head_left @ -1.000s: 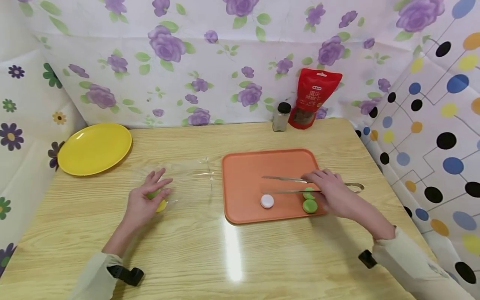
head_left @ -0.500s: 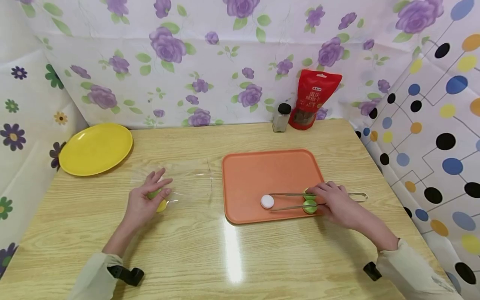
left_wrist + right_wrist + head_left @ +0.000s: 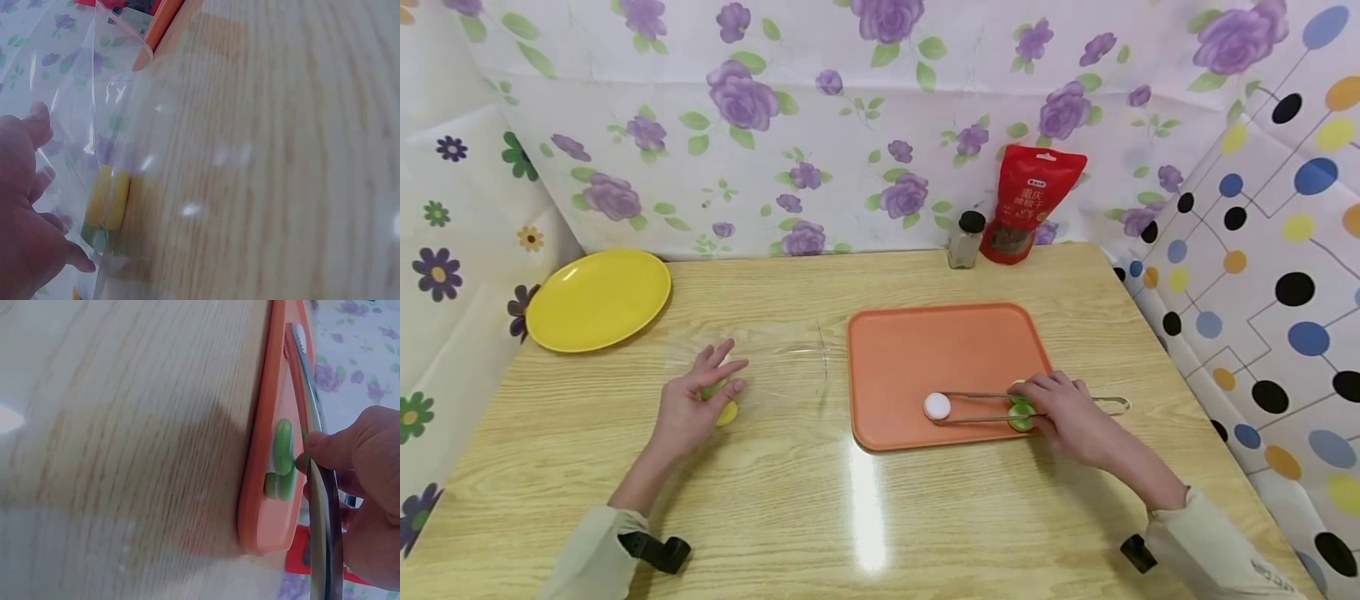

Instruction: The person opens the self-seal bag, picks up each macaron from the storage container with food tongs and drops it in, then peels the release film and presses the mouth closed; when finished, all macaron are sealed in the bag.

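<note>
My right hand [image 3: 1078, 417] grips metal tongs [image 3: 973, 420] low over the orange tray [image 3: 925, 346]. Their tips lie on either side of a white macaron [image 3: 937, 406]. Green macarons [image 3: 283, 447] sit at the tray's right end, partly covered by the tongs and fingers in the head view. Left of the tray, my left hand [image 3: 688, 408] holds a clear plastic bag [image 3: 790, 358] between thumb and fingers. Through the film in the left wrist view shows a yellow macaron [image 3: 107, 199] with something green beside it.
A yellow plate [image 3: 598, 300] lies at the back left of the wooden table [image 3: 760, 517]. Behind the tray stand a black-capped glass jar [image 3: 966, 240] and a red pouch [image 3: 1030, 200]. Patterned cloth hangs along the back and both sides.
The tongs have come down and toward me, and their tips have closed in around the white macaron. My left hand stays in place with the bag.
</note>
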A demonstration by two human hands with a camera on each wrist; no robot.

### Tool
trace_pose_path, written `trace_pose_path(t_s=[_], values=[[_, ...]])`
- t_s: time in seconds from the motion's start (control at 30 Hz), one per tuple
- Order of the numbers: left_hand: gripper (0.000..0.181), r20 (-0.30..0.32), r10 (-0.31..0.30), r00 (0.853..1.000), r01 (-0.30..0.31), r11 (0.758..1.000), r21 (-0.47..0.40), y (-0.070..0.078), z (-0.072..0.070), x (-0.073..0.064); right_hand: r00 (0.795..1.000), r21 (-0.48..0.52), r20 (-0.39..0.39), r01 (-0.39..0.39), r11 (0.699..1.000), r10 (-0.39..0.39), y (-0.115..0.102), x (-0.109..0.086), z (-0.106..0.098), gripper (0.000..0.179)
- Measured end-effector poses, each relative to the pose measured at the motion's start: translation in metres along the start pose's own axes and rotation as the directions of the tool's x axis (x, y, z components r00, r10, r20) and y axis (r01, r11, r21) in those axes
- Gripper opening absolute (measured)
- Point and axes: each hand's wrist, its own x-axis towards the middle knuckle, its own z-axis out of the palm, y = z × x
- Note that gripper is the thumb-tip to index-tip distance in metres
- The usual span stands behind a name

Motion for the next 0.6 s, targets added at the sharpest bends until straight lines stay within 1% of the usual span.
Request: trace_pose_path(t_s=[0.2,0.47,0.6], values=[[0.027,0.001,0.002,1.0,-0.002,1.0,0.011,0.002,0.001,-0.0002,1.0,-0.008,-0.019,-0.009,1.0,0.009,-0.0002,-0.0027,0.0025,0.042],[0.027,-0.01,0.008,1.0,-0.008,1.0,0.01,0.0005,0.0004,-0.001,0.999,-0.026,-0.031,-0.01,1.0,0.009,-0.0014,-0.0015,0.0018,0.042],[0.027,-0.008,0.017,1.0,-0.016,1.0,0.013,-0.0005,0.001,-0.0006,0.998,-0.036,-0.055,-0.004,0.999,0.002,-0.0018,-0.0019,0.0026,0.042]])
